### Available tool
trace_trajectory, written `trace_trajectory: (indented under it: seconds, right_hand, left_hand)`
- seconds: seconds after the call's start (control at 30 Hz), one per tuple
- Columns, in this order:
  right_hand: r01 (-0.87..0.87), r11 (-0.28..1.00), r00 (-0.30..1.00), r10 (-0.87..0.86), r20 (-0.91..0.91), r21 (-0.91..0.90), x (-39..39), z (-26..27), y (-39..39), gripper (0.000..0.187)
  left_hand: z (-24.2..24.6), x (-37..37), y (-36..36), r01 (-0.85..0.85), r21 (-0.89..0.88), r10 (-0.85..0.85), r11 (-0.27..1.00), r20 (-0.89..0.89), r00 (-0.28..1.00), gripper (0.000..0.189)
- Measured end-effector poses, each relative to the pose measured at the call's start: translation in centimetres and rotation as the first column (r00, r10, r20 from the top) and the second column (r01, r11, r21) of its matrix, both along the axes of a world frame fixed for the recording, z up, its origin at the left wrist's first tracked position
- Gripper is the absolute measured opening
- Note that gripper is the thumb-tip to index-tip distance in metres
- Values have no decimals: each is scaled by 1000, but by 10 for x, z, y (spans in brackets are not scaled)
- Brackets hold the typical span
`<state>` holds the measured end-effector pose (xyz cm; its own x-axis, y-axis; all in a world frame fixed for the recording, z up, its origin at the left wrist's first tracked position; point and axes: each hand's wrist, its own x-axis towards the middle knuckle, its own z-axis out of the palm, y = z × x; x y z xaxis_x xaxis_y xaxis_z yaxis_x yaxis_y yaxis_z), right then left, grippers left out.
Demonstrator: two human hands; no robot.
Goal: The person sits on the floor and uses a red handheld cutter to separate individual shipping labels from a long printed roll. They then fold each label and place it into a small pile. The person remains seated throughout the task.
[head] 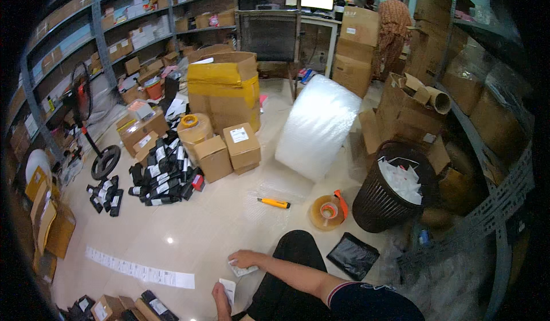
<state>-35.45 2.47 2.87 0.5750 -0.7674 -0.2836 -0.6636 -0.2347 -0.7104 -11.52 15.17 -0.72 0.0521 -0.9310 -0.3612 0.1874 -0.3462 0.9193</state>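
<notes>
Low in the head view, my left hand (pixel 221 301) is closed around a white paper piece (pixel 229 290), seemingly a label or small packet. My right hand (pixel 247 258) grips another white item (pixel 244 271) with printing on it, close to my knee. On the floor to the left lies a long strip of printed white labels (pixel 142 273). Ahead of my knees are a yellow box cutter (pixel 275 203) and a clear tape roll (pixel 327 212) with an orange dispenser. A stack of black plastic mailer bags (pixel 353 256) rests at the right.
A bubble wrap roll (pixel 318 127) stands ahead, beside cardboard boxes (pixel 242 147) and a pile of black labelled parcels (pixel 165 179). A dark waste basket (pixel 382 196) is at the right. More parcels (pixel 157 306) lie bottom left. A person (pixel 393 29) stands at the back.
</notes>
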Motion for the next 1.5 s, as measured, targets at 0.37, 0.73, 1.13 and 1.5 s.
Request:
trace_trajectory:
  seconds: [0.37,0.73,1.13,1.5]
  right_hand:
    - [-207,973,974,195,118,100,32,-15,37,34]
    - [-222,967,975,219,39,128,33,-19,43,52]
    - [-181,964,983,185,-1,196,33,-4,38,49]
    - [-113,990,992,109,-59,-81,25,26,42,41]
  left_hand:
    - [63,-46,31,395,-12,-270,918,713,648,58]
    - [68,-43,31,458,-1,-282,889,787,549,48]
    - [51,-34,27,412,-162,-197,897,686,700,50]
    - [63,-32,30,469,-327,-42,821,784,620,34]
